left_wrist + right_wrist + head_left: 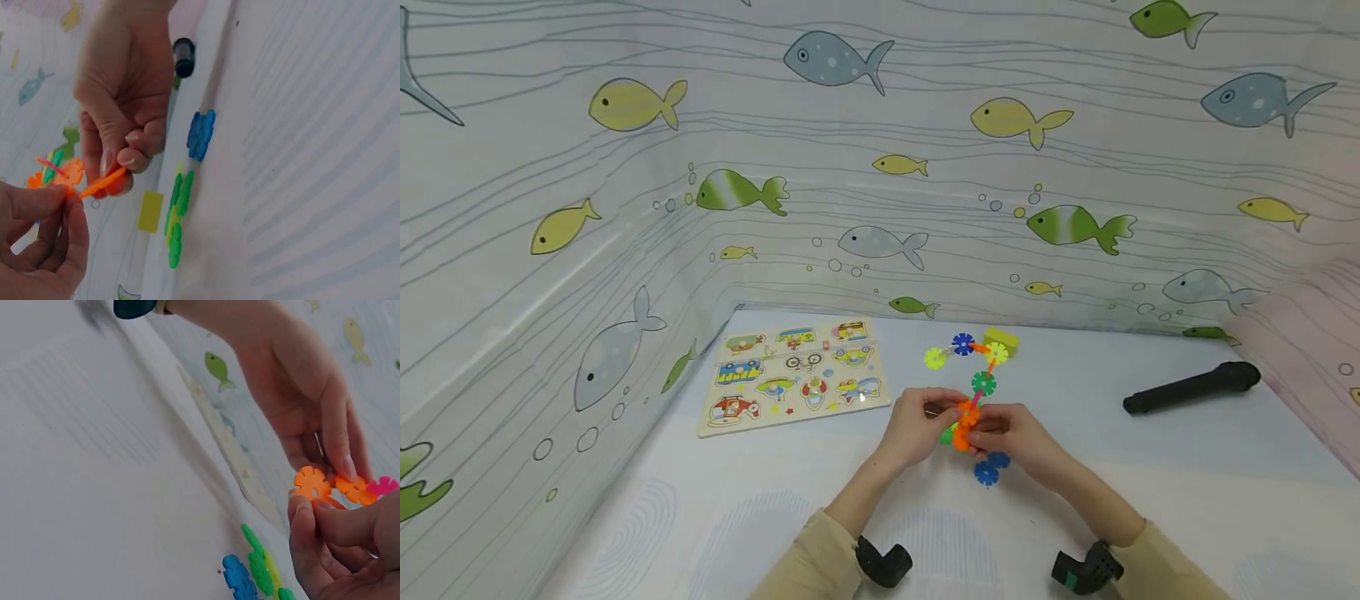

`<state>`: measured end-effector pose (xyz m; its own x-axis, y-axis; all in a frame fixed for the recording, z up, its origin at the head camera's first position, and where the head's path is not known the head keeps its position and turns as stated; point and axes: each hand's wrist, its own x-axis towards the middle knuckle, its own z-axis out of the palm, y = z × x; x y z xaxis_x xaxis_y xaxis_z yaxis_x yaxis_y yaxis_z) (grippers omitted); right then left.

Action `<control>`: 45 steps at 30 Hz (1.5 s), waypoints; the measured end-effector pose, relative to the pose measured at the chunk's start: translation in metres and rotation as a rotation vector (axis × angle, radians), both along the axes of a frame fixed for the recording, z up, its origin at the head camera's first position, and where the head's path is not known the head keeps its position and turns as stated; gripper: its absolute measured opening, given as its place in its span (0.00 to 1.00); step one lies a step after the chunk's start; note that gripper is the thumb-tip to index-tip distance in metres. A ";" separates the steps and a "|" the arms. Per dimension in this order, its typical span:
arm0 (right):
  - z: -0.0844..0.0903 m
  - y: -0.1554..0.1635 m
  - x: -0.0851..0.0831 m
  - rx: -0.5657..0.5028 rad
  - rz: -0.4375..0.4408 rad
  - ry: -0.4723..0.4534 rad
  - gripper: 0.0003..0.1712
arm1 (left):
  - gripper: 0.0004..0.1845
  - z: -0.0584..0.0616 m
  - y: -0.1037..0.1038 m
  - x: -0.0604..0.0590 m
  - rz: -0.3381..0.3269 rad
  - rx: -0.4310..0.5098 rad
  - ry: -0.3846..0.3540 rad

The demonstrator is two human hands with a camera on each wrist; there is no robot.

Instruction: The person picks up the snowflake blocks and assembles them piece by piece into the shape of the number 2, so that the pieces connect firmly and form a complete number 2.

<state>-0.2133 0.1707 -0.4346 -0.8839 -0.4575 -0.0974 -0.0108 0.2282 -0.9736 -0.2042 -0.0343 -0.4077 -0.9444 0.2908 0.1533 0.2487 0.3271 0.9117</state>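
Note:
Over the white table (760,517), both hands meet on a chain of plastic snowflake discs (982,382). My left hand (927,421) pinches an orange disc (354,488) at the chain's near end. My right hand (1009,435) pinches a second orange disc (311,482) edge-on against it. From the hands the chain runs away through green, yellow-green and blue discs to a yellow one (935,358). A pink disc (383,485) sits beside the orange ones. Loose blue discs (989,467) and green discs (177,212) lie on the table under the hands.
A wooden vehicle puzzle board (793,375) lies at the left back. A yellow block (1002,340) sits behind the chain. A black cylinder (1191,387) lies at the right. Fish-patterned curtain walls (880,167) close the table on three sides.

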 end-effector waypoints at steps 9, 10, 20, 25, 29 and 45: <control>-0.001 -0.002 0.004 -0.060 -0.011 -0.029 0.20 | 0.10 -0.001 0.001 0.001 0.002 0.013 0.001; -0.001 -0.002 0.004 -0.060 -0.011 -0.033 0.20 | 0.10 -0.002 0.001 0.001 0.004 0.014 0.002; 0.000 -0.007 0.003 -0.065 0.010 -0.073 0.24 | 0.10 -0.001 0.000 0.002 0.006 0.003 0.002; 0.000 -0.010 0.004 -0.051 -0.008 -0.061 0.27 | 0.10 -0.002 0.000 0.001 0.008 0.003 -0.001; 0.001 -0.012 0.005 -0.020 -0.027 -0.040 0.31 | 0.10 -0.003 0.000 0.001 0.009 0.000 0.003; -0.002 -0.019 0.010 0.101 -0.121 0.075 0.29 | 0.11 -0.005 0.003 0.002 0.004 0.014 0.038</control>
<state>-0.2033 0.1515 -0.4367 -0.9383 -0.3388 -0.0690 -0.0494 0.3291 -0.9430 -0.2027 -0.0310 -0.4124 -0.9390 0.2845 0.1935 0.2822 0.3153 0.9060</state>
